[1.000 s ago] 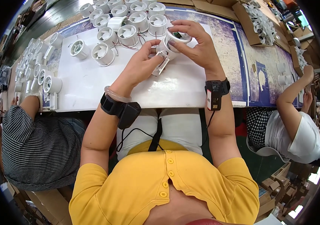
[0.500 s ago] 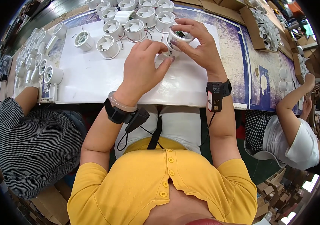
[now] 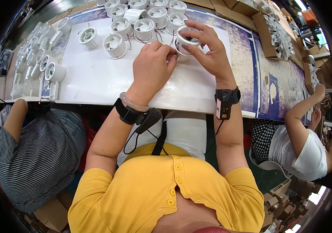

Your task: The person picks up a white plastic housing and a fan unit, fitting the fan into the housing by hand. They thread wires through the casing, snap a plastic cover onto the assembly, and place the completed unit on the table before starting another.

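My right hand (image 3: 208, 46) grips a round white fan housing (image 3: 181, 51) by its upper rim, with the housing standing on the white board (image 3: 96, 83). Fingers of my left hand (image 3: 154, 64) are pinched together against the housing's left side; whatever sits between those fingertips is hidden. Just beyond my hands stand several white duct fans with bladed rotors, such as one fan (image 3: 144, 30) with thin dark red wires near it. Left of my left hand are a fan (image 3: 115, 46) upright on the board and a housing (image 3: 89, 38) tilted on its side.
At the left, many white fan parts (image 3: 37, 58) crowd the table near a co-worker in a checked top (image 3: 37, 155). An open carton (image 3: 265, 35) of white parts stands at the far right. Another person (image 3: 298, 143) sits on the right, close to two small white cylinders (image 3: 295, 95).
My left thumb and fingers have closed into a pinch at the housing's side. Both hands stay at the same housing, and the view has shifted slightly.
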A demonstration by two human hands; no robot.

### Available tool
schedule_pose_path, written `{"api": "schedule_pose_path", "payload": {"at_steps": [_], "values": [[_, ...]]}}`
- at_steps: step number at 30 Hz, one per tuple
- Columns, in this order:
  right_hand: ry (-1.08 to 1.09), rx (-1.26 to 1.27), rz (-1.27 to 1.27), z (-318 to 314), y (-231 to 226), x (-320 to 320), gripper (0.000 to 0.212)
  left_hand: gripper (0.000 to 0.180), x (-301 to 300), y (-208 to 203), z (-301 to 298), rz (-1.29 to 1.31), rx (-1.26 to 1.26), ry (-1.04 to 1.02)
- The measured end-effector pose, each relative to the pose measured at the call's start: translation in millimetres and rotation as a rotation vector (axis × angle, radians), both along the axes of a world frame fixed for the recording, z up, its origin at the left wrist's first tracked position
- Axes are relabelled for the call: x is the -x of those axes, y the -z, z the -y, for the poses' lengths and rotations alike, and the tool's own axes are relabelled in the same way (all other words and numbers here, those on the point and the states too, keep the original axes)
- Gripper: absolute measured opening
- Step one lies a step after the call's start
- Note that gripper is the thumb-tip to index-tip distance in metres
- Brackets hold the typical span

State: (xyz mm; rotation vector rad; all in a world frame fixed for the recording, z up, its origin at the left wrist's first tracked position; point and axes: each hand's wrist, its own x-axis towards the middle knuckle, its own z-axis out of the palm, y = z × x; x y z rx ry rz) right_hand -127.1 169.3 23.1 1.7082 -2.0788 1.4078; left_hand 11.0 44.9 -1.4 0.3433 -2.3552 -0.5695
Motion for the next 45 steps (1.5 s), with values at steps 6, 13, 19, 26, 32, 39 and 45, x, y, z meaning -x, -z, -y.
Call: {"api": "schedule_pose_path", "payload": {"at_steps": [6, 13, 19, 26, 32, 39, 45], "values": [[-0.053, 0.0, -0.028, 0, -2, 2, 0.028, 0.005, 5, -3, 5, 0.011, 0.13, 0.018], [-0.107, -0.031, -0.027, -1, -5, -1, 0.029, 0.006, -2, -8, 9, 0.057, 0.159, 0.112], [-0.096, -0.025, -0.011, 2, -2, -1, 0.031, 0.008, -4, -4, 15, 0.002, 0.074, 0.159], [-0.078, -0.032, 0.029, 4, -2, -6, 0.035, 0.01, -3, -4, 13, 0.06, 0.007, 0.13], [-0.08, -0.031, 0.04, 2, -1, -3, 0.036, 0.01, -6, -9, 18, 0.139, -0.035, 0.154], [-0.06, -0.016, 0.007, 4, 0, -3, 0.034, 0.008, -12, -9, 21, 0.174, -0.049, 0.16], [-0.081, -0.024, 0.018, 3, 0, -2, 0.034, 0.008, -21, -17, 31, 0.15, 0.008, 0.296]]}}
